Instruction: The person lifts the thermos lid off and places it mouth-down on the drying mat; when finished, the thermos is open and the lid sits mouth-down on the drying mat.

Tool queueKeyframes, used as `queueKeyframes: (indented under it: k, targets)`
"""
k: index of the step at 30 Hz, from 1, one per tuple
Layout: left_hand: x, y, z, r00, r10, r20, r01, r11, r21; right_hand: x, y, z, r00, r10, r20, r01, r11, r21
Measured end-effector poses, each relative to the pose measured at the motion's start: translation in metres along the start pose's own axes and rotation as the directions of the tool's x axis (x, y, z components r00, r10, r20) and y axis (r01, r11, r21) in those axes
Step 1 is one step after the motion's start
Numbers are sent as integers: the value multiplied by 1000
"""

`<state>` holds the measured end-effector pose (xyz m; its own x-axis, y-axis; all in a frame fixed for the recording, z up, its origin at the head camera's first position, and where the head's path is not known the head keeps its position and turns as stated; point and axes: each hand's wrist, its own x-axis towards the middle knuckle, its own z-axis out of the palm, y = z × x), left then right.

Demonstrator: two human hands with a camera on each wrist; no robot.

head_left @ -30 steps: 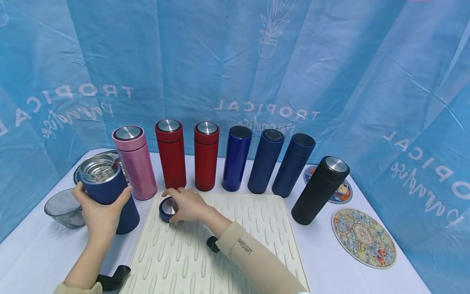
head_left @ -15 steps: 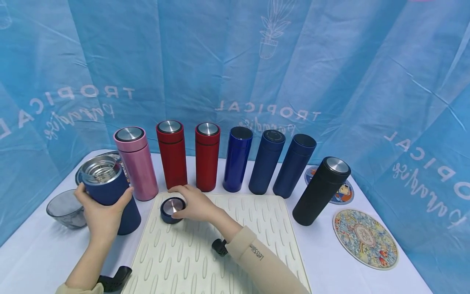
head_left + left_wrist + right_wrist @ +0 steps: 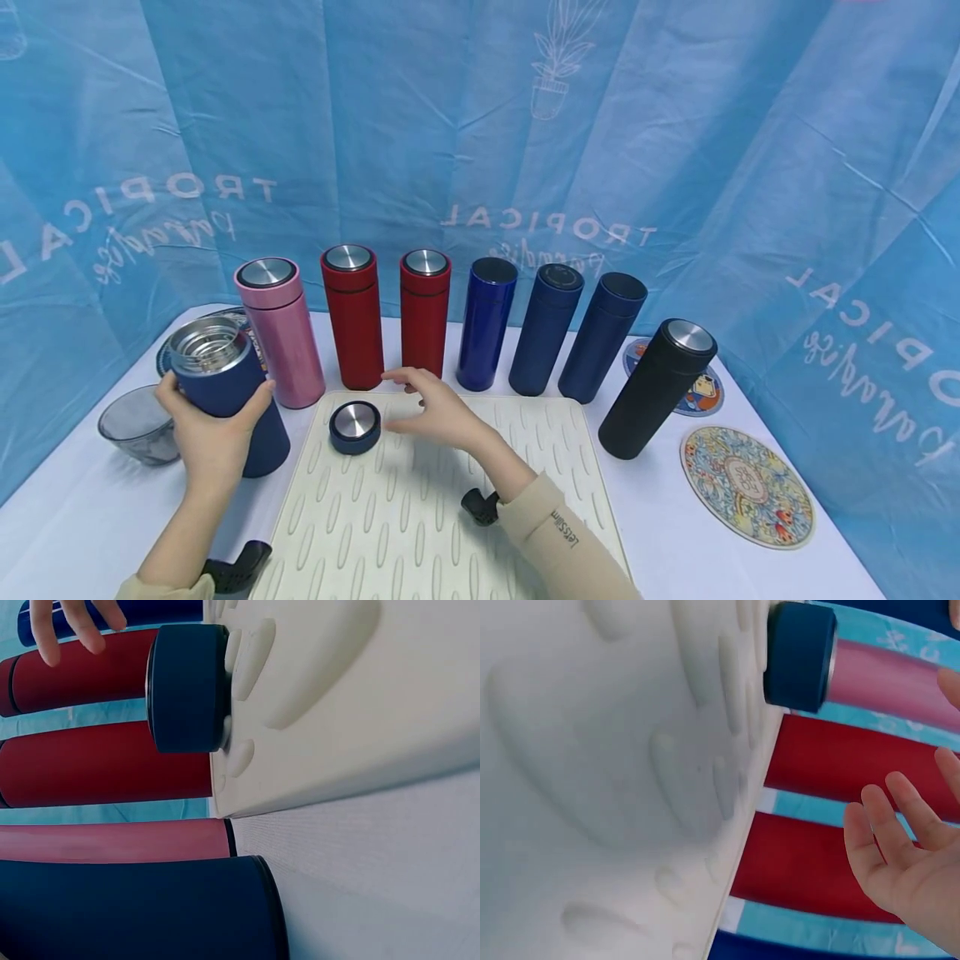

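Observation:
A wide navy thermos stands upright at the left, its steel mouth uncovered. My left hand grips its body, fingers on one side and thumb on the other. Its round lid, navy with a steel top, lies on the far left corner of the cream mat. Just right of the lid is my right hand, fingers spread and nothing held. In the right wrist view, that hand's fingers are parted, with the lid apart from them.
Behind the mat stand a pink thermos, two red ones, a shiny blue one and two navy ones. A black thermos and a patterned round coaster are at right, a glass bowl at left.
My right hand has let go of the lid and moved right, its fingers opening. The lid stays on the mat. My left hand keeps its grip on the navy thermos.

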<state>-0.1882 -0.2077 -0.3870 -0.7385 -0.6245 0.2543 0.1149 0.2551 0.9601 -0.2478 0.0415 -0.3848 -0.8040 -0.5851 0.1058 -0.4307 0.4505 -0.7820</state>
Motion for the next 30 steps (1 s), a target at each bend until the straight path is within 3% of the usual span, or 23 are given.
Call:
queueKeyframes:
  k: [8,14,22,30]
  targets:
    - [0,0,1,1000,9,18,-9,1000,-22,-16,8,-19,998,14,-65,-8,996,94]
    - [0,0,0,1000,16,10,-16,1000,-20,-31,10,-32,993,56,-104,-46,994,102]
    - [-1,2,1,1000,29,-5,-29,1000,-7,-61,-10,-55,983,85,-160,-62,988,144]
    - [-3,2,1,999,41,-22,-40,999,29,-81,6,-75,964,147,-223,-109,978,175]
